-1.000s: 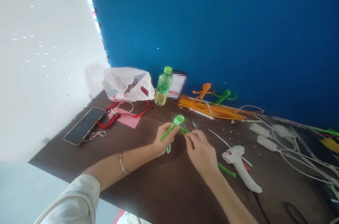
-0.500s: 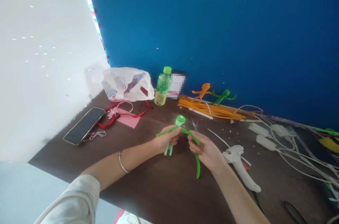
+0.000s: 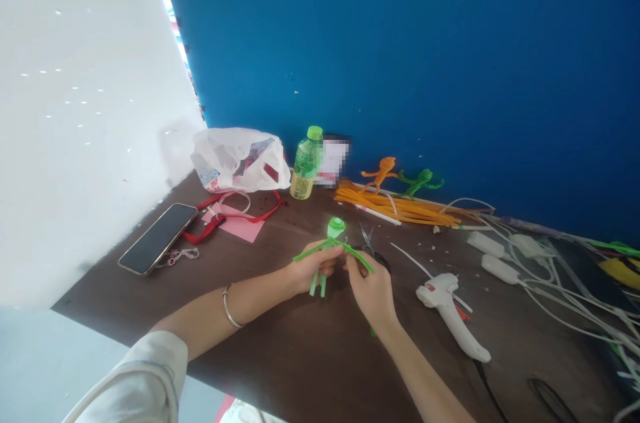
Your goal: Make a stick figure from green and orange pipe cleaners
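Observation:
My left hand [image 3: 314, 268] is closed around a small green pipe-cleaner figure [image 3: 336, 228] with a round coiled head. Two of its pale green legs hang below my fingers, and a green arm sticks out to each side. My right hand [image 3: 373, 290] pinches at the figure's right side, close to my left fingertips. A longer green pipe cleaner runs behind this hand; its lower tip [image 3: 373, 332] shows beneath, while the rest is hidden. Scissors [image 3: 367, 236] lie just beyond my right hand, their handles partly covered by it.
A white glue gun [image 3: 453, 316] lies at right, near tangled white cables and chargers [image 3: 500, 270]. Along the blue wall are orange pipe cleaners [image 3: 400, 206], orange [image 3: 385, 173] and green [image 3: 421, 182] figures, a bottle [image 3: 305, 166] and a plastic bag [image 3: 235, 160]. A phone [image 3: 159, 238] lies left.
My right hand has moved left and inward, so its fingers now meet the figure beside my left fingertips. The long green pipe cleaner has become mostly hidden behind that hand.

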`<state>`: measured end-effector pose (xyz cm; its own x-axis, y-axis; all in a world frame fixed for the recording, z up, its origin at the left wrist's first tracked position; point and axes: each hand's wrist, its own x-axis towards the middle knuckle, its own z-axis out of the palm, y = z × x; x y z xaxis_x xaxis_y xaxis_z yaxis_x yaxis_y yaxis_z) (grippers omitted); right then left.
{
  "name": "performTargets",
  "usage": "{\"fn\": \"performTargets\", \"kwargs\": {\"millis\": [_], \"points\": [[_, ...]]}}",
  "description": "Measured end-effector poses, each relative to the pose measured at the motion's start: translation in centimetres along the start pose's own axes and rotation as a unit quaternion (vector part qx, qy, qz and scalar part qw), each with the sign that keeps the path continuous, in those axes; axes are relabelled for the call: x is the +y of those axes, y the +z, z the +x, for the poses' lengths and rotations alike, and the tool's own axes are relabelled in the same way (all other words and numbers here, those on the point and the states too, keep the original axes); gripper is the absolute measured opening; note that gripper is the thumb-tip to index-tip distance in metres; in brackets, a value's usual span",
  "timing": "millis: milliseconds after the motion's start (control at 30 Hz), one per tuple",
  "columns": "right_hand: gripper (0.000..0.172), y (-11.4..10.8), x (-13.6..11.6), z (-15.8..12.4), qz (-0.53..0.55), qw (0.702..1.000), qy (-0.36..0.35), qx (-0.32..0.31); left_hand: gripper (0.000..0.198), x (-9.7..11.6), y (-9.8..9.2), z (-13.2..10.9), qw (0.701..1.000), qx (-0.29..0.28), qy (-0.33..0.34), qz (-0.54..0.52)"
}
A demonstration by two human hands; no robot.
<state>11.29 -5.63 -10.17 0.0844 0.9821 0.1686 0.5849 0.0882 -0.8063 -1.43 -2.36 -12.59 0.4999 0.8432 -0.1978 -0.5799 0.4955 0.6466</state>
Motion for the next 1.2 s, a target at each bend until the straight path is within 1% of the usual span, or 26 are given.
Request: {"fn": "performTargets", "kwargs": {"millis": [67,133,200,300,400,467,500,533,600,633,700,767,800,867,933,967,1033,1100,1200], "points": [[0.022,0.0,-0.2,-0.2,-0.018,1.000,-0.009,-0.013,0.028,0.0,0.2,-0.1,0.998,0.014,0.042,0.038],[0.022,-0.1,-0.4,-0.5,-0.005,0.999,0.004,-0.041,0.028,0.0,0.5,-0.3,0.994,0.037,0.075,0.072],[0.023,-0.2,-0.7,-0.8,0.018,0.997,0.032,-0.064,0.029,0.0,0.7,-0.4,0.989,0.062,0.092,0.102],[0.029,-0.3,-1.4,-1.3,0.070,0.991,0.085,-0.080,0.031,0.1,0.9,-0.5,0.979,0.085,0.114,0.144],[0.039,-0.3,-2.1,-2.0,0.158,0.970,0.144,-0.115,0.031,-0.1,0.8,-0.4,0.968,0.107,0.139,0.182],[0.042,-0.5,-2.4,-2.3,0.190,0.958,0.166,-0.135,0.031,-0.2,0.6,-0.4,0.958,0.126,0.154,0.207],[0.041,-0.7,-2.5,-2.4,0.183,0.961,0.160,-0.135,0.031,-0.2,0.5,-0.3,0.952,0.133,0.164,0.220],[0.038,-0.9,-2.6,-2.3,0.158,0.969,0.139,-0.128,0.031,-0.2,0.4,-0.3,0.947,0.136,0.176,0.233],[0.029,-1.7,-2.6,-2.0,0.065,0.993,0.062,-0.078,0.030,-0.3,0.3,-0.3,0.938,0.131,0.193,0.255],[0.025,-2.2,-2.4,-1.6,0.008,0.999,0.018,-0.048,0.030,-0.2,0.3,-0.3,0.938,0.125,0.195,0.260],[0.023,-3.2,-2.1,-0.7,-0.082,0.995,-0.058,0.000,0.029,-0.1,0.3,-0.3,0.948,0.120,0.173,0.240],[0.024,-3.9,-1.5,0.3,-0.107,0.990,-0.093,0.024,0.030,0.0,0.5,-0.2,0.967,0.117,0.131,0.186],[0.024,-4.1,-1.1,0.8,-0.095,0.991,-0.090,0.028,0.031,0.1,0.5,-0.2,0.977,0.107,0.108,0.152],[0.025,-4.0,-0.1,1.5,-0.044,0.997,-0.056,0.028,0.031,0.2,0.5,-0.1,0.993,0.067,0.054,0.087],[0.027,-3.4,0.8,1.8,0.009,1.000,-0.006,0.016,0.030,0.1,0.3,0.0,0.999,0.023,0.008,0.035],[0.028,-3.0,1.1,1.7,0.026,1.000,0.014,0.005,0.029,0.1,0.1,0.1,1.000,0.010,-0.007,0.017],[0.026,-1.9,1.4,1.3,0.031,0.999,0.030,-0.026,0.027,-0.1,-0.2,0.2,1.000,-0.001,-0.020,-0.002],[0.026,-0.9,1.1,0.7,0.021,0.998,0.032,-0.051,0.026,-0.2,-0.3,0.3,1.000,-0.009,-0.023,-0.002],[0.031,0.1,0.1,0.1,0.044,0.994,0.058,-0.076,0.028,-0.2,-0.3,0.2,0.999,-0.011,0.000,0.034]]}}
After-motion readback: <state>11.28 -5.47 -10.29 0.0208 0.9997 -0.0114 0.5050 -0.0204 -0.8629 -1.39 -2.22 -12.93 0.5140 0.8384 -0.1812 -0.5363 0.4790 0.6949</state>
